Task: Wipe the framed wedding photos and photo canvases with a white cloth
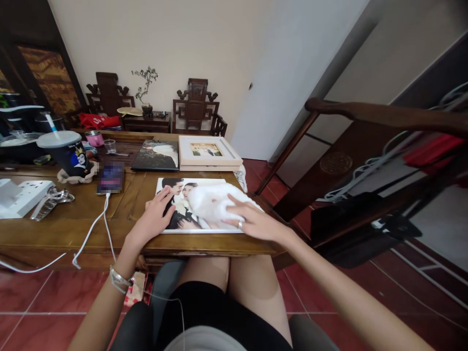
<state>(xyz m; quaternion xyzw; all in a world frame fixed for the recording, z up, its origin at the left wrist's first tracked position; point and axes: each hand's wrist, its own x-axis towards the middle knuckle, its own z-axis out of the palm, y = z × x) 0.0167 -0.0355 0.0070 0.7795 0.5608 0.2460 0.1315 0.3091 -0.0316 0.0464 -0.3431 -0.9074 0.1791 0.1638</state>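
My L hand fingers spread, loose, on photo panel on bench. R hand fingers over wht cloth atop panel; can't tell if gripping.

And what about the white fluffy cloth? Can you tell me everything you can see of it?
The cloth is white and looks soft and fluffy, like plush. It's bunched into a rounded, lumpy shape, and a small pinkish patch shows near its middle, though I can't tell what that is. It lies on the right part of the photo panel, hiding much of the picture there. The right hand has its fingers on the cloth's right part; the left hand isn't touching it.
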